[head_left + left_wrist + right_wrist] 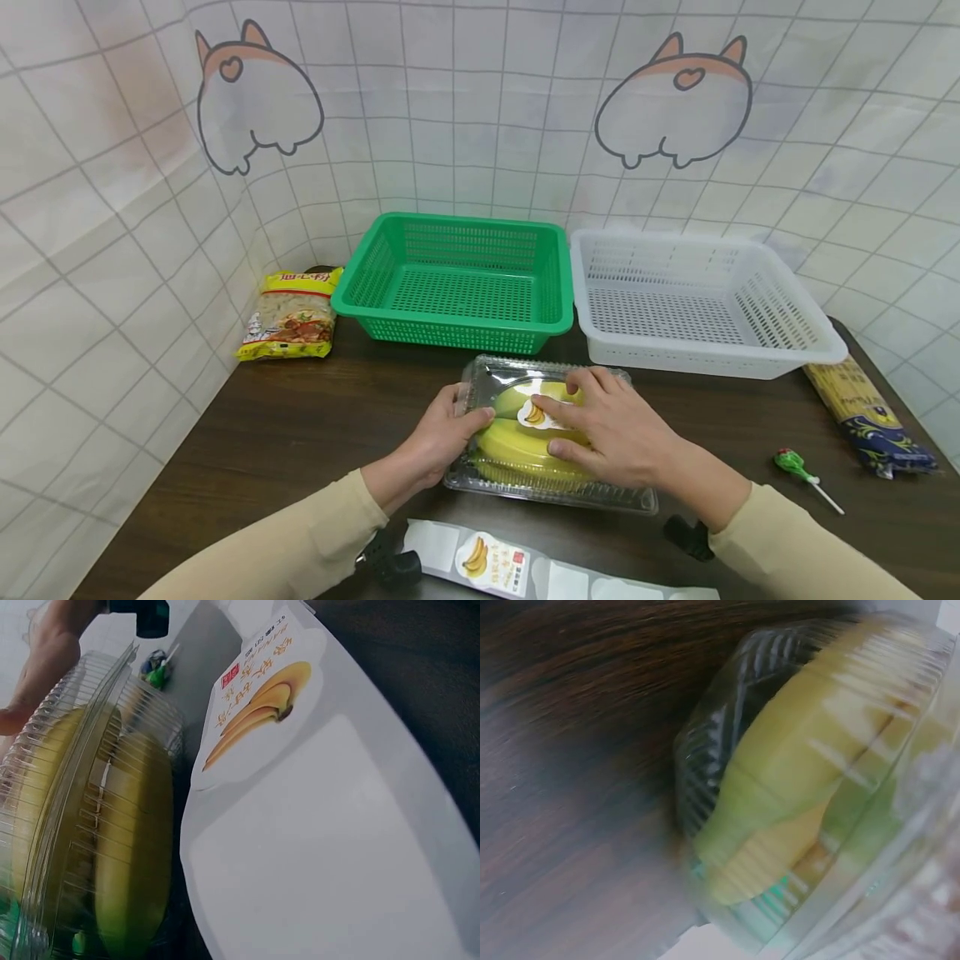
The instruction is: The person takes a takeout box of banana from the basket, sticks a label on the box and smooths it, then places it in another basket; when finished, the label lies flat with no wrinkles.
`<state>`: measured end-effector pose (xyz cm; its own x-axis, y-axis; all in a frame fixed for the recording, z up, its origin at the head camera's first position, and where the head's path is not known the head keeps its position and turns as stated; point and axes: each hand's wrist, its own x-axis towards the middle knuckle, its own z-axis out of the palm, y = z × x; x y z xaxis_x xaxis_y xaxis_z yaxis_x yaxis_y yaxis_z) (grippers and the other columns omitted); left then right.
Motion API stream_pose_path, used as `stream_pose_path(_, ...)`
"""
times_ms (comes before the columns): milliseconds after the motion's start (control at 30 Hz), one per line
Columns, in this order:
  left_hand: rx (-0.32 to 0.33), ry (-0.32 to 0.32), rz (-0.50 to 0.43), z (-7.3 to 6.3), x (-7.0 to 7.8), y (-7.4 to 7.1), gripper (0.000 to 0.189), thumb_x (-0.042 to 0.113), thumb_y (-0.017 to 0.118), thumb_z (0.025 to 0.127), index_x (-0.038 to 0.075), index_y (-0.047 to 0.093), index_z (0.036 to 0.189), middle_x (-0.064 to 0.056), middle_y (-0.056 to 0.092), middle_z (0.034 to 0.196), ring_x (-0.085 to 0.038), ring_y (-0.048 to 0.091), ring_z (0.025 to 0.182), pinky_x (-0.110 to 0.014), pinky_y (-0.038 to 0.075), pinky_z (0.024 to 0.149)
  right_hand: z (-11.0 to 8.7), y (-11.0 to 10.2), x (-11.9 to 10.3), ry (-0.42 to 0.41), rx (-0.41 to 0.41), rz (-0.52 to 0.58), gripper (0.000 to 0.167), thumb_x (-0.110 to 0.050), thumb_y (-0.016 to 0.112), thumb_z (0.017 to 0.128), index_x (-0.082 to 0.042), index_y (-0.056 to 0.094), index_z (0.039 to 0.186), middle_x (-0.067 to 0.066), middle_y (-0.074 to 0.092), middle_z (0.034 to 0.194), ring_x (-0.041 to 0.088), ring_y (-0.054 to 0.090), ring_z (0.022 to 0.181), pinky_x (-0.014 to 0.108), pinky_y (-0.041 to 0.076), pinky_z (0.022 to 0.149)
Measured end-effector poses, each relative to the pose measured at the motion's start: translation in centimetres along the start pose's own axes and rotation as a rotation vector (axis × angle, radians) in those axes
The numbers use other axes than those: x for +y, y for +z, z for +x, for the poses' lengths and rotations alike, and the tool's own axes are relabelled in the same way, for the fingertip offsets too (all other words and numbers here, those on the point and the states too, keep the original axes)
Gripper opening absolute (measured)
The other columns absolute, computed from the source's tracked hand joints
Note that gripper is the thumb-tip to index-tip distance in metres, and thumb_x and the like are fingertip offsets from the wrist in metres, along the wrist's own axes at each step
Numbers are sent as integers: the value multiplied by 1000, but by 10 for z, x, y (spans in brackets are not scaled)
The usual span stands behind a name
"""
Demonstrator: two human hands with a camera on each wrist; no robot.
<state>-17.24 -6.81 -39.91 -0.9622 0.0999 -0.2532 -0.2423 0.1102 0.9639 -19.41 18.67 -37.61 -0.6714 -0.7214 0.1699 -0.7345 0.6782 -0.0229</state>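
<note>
A clear plastic clamshell box with yellow-green bananas inside lies on the table, its lid down. My left hand grips the box's left edge, thumb on top. On the lid sits a white banana sticker, partly hidden by my right hand, whose extended fingers press on it. Nearer to me lies a strip of label backing with one banana label on it. The left wrist view shows the strip beside the box; the right wrist view of the bananas is blurred.
Behind the box stand a green basket and a white basket. A yellow food packet leans at the left. On the right lie a green lollipop and a blue-and-yellow noodle packet. Gridded cloth surrounds the table.
</note>
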Motion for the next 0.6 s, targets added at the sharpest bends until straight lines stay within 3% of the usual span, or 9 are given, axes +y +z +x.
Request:
stream_pose_path(133, 12, 3, -2, -1, 0, 0, 68, 14, 58, 102, -9, 22, 155, -30, 45, 150, -33, 56, 127, -43, 49, 102, -6, -1, 4, -7, 10, 15, 55, -58, 51, 102, -30, 55, 148, 11, 54, 130, 30, 49, 121, 49, 44, 95)
stream_pose_path(200, 18, 6, -3, -1, 0, 0, 68, 15, 58, 102, -9, 23, 155, -29, 43, 152, -35, 52, 132, -44, 47, 104, -9, -2, 7, -16, 16, 13, 54, -57, 51, 102, -29, 55, 149, 13, 54, 133, 32, 48, 124, 51, 43, 98)
stream_pose_path(267, 20, 9, -9, -1, 1, 0, 66, 14, 58, 102, -9, 25, 154, -28, 48, 147, -31, 57, 124, -40, 49, 100, -12, -3, 9, -20, 21, 10, 54, -55, 51, 102, -28, 56, 148, 14, 53, 136, 33, 47, 128, 52, 43, 101)
stream_pose_path(400, 18, 14, -26, -1, 1, 0, 62, 12, 58, 102, -10, 28, 152, -24, 61, 128, -14, 62, 90, -27, 51, 82, -20, -5, 13, -11, 26, 7, 52, -53, 53, 102, -27, 58, 147, 15, 51, 141, 35, 45, 131, 56, 42, 103)
stream_pose_path(600, 17, 9, -38, 0, 0, 0, 60, 11, 57, 102, -9, 29, 151, -23, 64, 123, -10, 61, 82, -24, 51, 77, -33, -4, 19, -29, 72, -16, 53, -57, 49, 103, -26, 60, 145, 15, 50, 141, 37, 44, 133, 58, 43, 103)
